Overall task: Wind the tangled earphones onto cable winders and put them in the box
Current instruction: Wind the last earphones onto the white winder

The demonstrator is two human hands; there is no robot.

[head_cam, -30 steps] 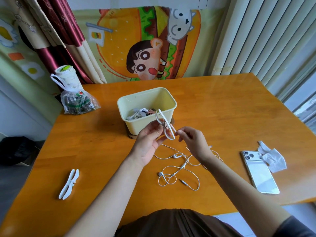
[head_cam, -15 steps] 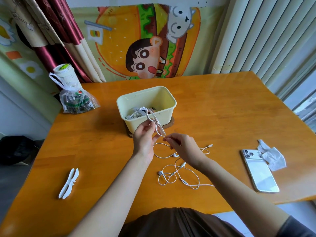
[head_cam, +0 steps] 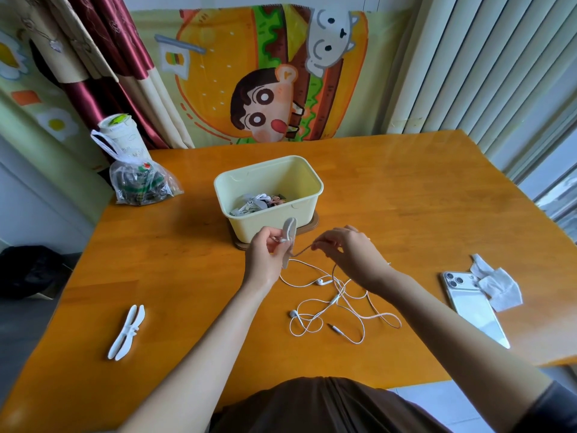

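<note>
From my seat I see the left hand [head_cam: 265, 257] raised just in front of the box [head_cam: 265, 223], its fingers curled round a white cable winder [head_cam: 288, 231] that it holds roughly upright. The right hand [head_cam: 349, 250] is level with it and close by, thumb and fingertips pinching the cord of the earphones [head_cam: 321, 282]. A short stretch of cord runs taut from that pinch across to the lower part of the winder.

The rest of the earphones lies in loose white loops on the surface [head_cam: 406, 198], below and between my two wrists, both buds and the jack plug [head_cam: 335, 328] resting on the wood.

The pale yellow box stands on a brown base [head_cam: 313, 220] and holds a small heap of white cords. A second cable winder [head_cam: 126, 332] lies well apart to the left, near the front edge. To the right a white phone [head_cam: 471, 304] lies with a crumpled tissue [head_cam: 496, 285] touching its top corner. A clear plastic bag [head_cam: 140, 185] sits at the far left corner.
</note>
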